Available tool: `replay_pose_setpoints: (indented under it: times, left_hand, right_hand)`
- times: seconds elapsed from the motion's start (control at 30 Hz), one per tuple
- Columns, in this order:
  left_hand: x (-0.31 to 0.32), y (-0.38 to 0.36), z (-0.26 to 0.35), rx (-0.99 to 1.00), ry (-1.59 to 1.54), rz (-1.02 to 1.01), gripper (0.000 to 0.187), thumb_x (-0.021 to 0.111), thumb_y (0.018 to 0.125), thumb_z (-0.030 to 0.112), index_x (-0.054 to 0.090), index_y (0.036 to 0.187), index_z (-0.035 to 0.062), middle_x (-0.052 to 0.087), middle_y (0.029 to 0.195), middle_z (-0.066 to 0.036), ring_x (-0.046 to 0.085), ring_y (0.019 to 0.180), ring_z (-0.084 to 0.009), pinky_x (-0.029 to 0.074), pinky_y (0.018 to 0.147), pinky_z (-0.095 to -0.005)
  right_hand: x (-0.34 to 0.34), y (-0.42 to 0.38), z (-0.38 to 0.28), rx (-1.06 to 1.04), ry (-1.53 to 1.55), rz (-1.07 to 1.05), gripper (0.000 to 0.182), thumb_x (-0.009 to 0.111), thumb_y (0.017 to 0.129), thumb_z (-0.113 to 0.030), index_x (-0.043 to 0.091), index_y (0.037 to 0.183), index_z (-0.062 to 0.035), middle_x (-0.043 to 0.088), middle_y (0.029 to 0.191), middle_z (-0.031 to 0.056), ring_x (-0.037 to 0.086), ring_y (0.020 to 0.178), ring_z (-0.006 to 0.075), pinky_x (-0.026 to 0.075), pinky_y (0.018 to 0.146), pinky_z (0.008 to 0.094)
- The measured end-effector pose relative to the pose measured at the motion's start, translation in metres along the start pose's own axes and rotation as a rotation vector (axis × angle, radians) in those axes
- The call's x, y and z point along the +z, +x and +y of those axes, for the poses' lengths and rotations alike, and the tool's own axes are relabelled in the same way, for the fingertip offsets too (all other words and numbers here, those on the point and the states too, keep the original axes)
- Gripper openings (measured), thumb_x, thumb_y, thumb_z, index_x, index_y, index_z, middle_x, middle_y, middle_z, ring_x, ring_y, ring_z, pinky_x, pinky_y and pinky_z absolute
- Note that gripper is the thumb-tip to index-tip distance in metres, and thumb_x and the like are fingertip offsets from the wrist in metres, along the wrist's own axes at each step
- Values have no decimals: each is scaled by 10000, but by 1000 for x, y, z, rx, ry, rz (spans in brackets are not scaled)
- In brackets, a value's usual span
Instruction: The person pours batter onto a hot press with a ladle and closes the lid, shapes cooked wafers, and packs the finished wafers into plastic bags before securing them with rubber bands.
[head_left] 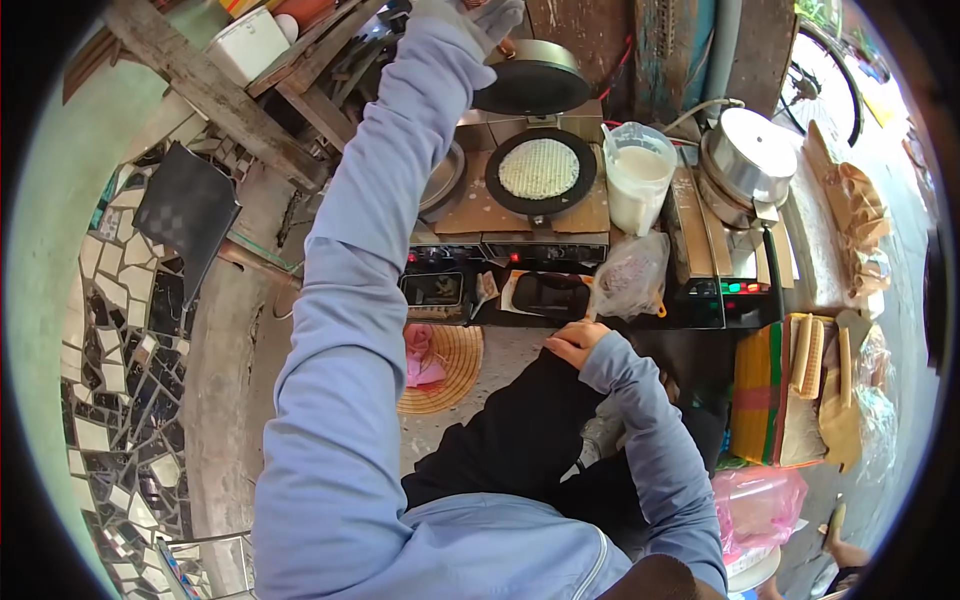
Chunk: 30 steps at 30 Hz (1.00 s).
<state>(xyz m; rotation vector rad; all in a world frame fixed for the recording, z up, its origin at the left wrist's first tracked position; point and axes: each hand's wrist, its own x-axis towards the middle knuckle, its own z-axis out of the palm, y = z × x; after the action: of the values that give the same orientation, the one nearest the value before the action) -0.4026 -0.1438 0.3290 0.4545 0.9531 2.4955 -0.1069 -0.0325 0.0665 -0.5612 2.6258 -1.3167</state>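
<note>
Pale waffle-patterned wafer (539, 168) lies flat on the black round lower plate (541, 172) of the open iron, on the surface straight ahead. Left hand (470, 18), gloved and half cut off by the top edge, is raised at the tilted-up lid (530, 78); grip looks wrapped on the lid's handle, but the fingers aren't clear enough, so can't tell for sure. Wafer sits just below and a bit to the right of that hand, lid hinged at the far side and leaning back. Right hand (574, 342) is low, near the front edge of the surface, fingers curled together, holding nothing visible, just beside the plastic bag (629, 277). Left hand is the nearer one to the wafer. Batter jug (640, 178) stands just right of the plate. Second iron (748, 155) sits further right, lid down.
</note>
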Motion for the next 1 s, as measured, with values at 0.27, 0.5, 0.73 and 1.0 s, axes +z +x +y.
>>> replay_pose_setpoints:
  times: [0.27, 0.5, 0.73, 1.0]
  left_hand:
    - [-35, -166, -92, -437, 424, 205, 287, 572, 790, 231, 518, 1019, 67, 543, 757, -54, 550, 556, -141, 464, 459, -236]
    - [-100, -218, -195, -248, 1083, 320, 125, 498, 849, 114, 561, 957, 110, 534, 630, -27, 528, 537, -118, 437, 498, -251]
    - [-121, -221, -210, 78, 1206, 233, 202, 510, 851, 131, 548, 1044, 84, 588, 770, -35, 529, 688, -100, 407, 699, -241]
    - [-190, -304, -76, 483, 2383, 774, 613, 650, 635, 190, 412, 1197, 135, 392, 1095, -214, 379, 1043, -381, 312, 895, -485]
  right_hand:
    - [2, 2, 8, -24, 29, -57, 299, 492, 838, -273, 628, 882, -10, 621, 857, 146, 580, 822, 287, 454, 746, 340]
    - [3, 8, 2, -96, 10, -27, 255, 479, 841, -220, 623, 902, -19, 618, 881, 136, 571, 846, 286, 452, 759, 340]
    - [6, 21, -6, -184, 69, 39, 231, 512, 812, -218, 625, 839, -19, 612, 804, 145, 568, 796, 296, 453, 711, 354]
    - [3, 10, -11, -113, 87, 11, 217, 489, 820, -170, 639, 858, -19, 629, 842, 123, 589, 800, 248, 449, 742, 310]
